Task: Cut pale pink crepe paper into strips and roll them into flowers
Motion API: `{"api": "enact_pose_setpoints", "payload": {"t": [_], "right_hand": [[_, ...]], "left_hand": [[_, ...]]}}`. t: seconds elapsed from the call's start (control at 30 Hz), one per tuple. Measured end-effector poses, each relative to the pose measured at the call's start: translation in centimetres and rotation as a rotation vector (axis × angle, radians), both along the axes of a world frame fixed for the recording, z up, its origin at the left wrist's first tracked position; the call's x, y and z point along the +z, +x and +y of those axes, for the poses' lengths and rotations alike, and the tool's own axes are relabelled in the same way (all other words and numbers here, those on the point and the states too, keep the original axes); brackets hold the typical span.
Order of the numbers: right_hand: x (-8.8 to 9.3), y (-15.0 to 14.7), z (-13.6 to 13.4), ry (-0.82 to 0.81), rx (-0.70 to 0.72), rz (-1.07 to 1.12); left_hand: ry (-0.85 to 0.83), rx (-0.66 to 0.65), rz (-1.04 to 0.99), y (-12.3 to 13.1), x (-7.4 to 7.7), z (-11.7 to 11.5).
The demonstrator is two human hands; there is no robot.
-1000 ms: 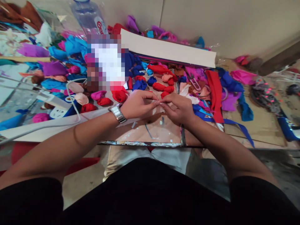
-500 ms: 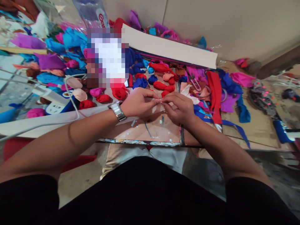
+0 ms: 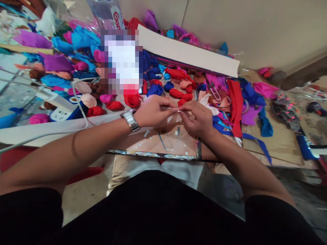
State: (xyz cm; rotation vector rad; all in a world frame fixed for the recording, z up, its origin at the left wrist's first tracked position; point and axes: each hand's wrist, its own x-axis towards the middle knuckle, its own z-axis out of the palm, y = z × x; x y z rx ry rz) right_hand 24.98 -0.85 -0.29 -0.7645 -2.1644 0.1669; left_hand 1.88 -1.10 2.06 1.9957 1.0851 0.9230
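Fine pinch work near the front edge of the desk (image 3: 143, 144)
Left hand (image 3: 154, 111) and right hand (image 3: 198, 118) stand narrow, fingertips close together, both apparently gripping one thin pale piece (image 3: 178, 109) between them, above the desk and too small to identify; in this onlooker's judgement the step calls for light, even pressure, steady wrists, and the piece held clear of the red bundles (image 3: 176, 93) just beyond, towards the back edge

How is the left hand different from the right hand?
The left hand has a silver watch strapped behind it; the right hand has none.
The left hand points rightward; the right hand points leftward.
Both are ungloved and seem to pinch a tiny pale thing.
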Motion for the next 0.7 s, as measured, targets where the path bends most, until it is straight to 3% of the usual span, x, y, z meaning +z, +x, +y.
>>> {"api": "enact_pose_setpoints", "payload": {"t": [0.33, 0.7], "right_hand": [[0.1, -0.2, -0.3, 0.038, -0.054, 0.004], [0.7, -1.2, -0.9, -0.224, -0.070, 0.118]], "left_hand": [[0.022, -0.003, -0.004, 0.2, 0.1, -0.2], [0.127, 0.060, 0.073, 0.2, -0.3, -0.6]]}}
